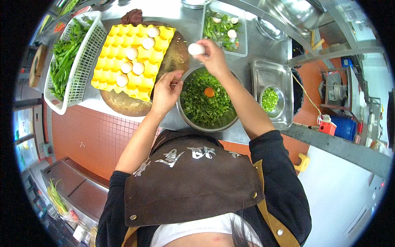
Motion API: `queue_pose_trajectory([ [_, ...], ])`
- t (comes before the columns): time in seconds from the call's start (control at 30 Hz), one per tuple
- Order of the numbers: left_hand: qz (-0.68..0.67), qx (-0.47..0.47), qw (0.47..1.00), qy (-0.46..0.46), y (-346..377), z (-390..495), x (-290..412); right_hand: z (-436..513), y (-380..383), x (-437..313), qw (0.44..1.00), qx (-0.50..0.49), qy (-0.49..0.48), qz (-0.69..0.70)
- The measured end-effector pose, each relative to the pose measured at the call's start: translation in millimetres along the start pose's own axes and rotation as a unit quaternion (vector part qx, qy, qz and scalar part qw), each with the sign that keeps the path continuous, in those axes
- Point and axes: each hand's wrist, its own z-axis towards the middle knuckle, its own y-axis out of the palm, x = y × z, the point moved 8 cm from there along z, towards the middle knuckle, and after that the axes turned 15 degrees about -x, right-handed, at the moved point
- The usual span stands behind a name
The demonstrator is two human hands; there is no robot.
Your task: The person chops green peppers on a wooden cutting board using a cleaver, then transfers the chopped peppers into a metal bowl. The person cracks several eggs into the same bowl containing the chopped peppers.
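My right hand (213, 58) grips a whole white egg (196, 49) above the far rim of a steel mixing bowl (206, 128). Chopped green leaves (203, 106) fill the bowl's lower part, and one orange egg yolk (209, 92) rests on them. At the bowl's left rim is my left hand (166, 92), fingers slightly curled and thumb apart, with nothing visible in it. Whether it touches the rim, I cannot tell. Left of it, a yellow egg tray (120, 49) holds several white eggs (138, 68) and lies on a round wooden chopping board (123, 103).
A white plastic basket (88, 52) of green peppers (66, 61) stands at the left. Behind the bowl, a clear plastic bin (242, 51) contains greens and eggshells (231, 33). To the right, a steel tray (282, 119) holds a small bowl of chopped green pieces (270, 99).
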Motion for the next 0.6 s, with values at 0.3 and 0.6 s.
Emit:
queue_pose_trajectory([
  [0.3,-0.022,0.028,0.999,-0.02,-14,-18,-13,6,10,40,0.996,-0.003,0.087,-0.004],
  [0.6,-0.055,-0.192,0.979,0.051,37,40,13,-84,19,23,0.908,-0.162,0.253,0.291],
])
